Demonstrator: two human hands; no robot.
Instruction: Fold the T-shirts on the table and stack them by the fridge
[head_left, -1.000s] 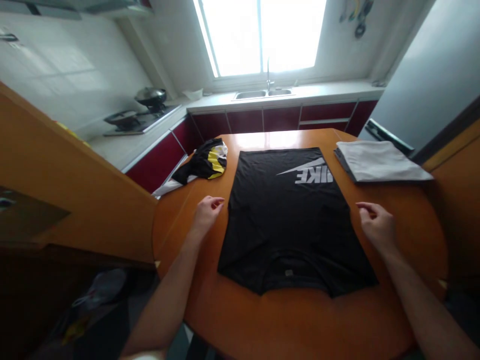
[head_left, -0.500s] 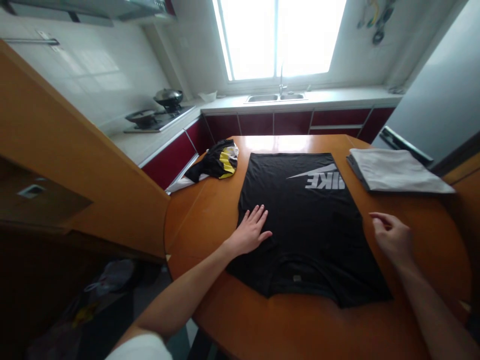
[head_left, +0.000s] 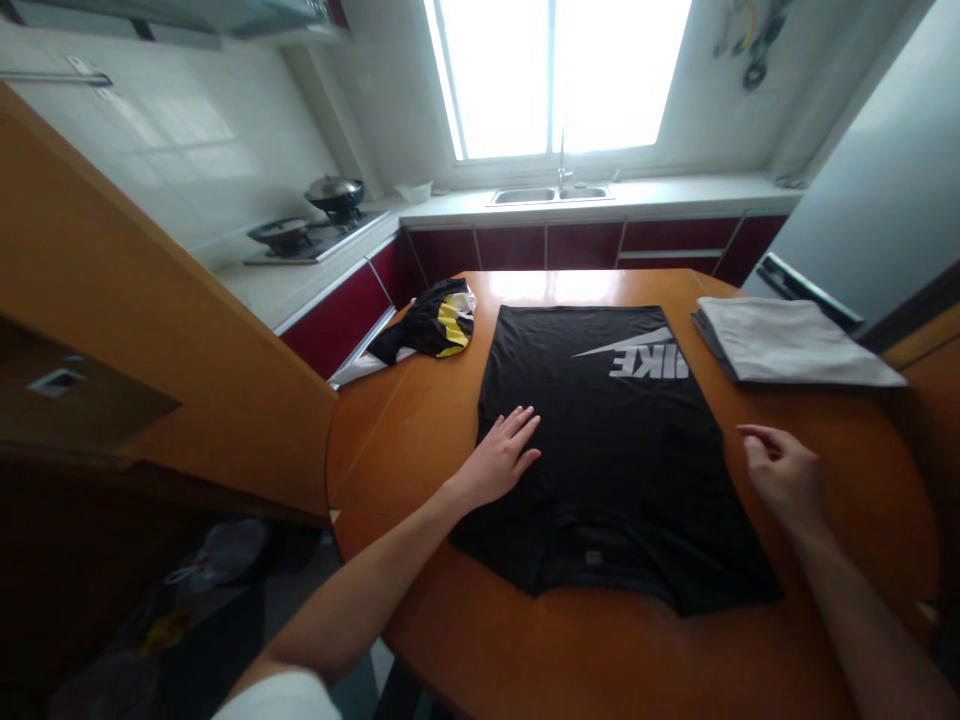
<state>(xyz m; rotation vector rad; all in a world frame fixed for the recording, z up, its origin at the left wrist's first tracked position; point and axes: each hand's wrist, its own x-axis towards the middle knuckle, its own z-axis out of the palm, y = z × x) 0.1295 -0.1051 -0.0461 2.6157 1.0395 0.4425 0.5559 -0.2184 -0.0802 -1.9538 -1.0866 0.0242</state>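
Note:
A black T-shirt (head_left: 600, 440) lies spread flat on the round wooden table (head_left: 600, 660), its collar toward me and its white printed lettering at the far right. My left hand (head_left: 501, 458) rests palm down on the shirt's left part, fingers stretched and apart, holding nothing. Just off the shirt's right edge is my right hand (head_left: 786, 475), its fingers curled in toward the thumb. Nothing shows in its grasp.
Folded white and grey cloth (head_left: 799, 342) lies at the table's right. A crumpled black, yellow and white garment (head_left: 431, 322) sits at the far left. Beyond are a counter with a sink (head_left: 551, 194), a stove with pans (head_left: 319, 240) and a wooden door (head_left: 150, 330) on the left.
My left hand has moved right, from beside the shirt onto it, and its fingers have opened out. My right hand stays curled beside the shirt. The view has shifted slightly.

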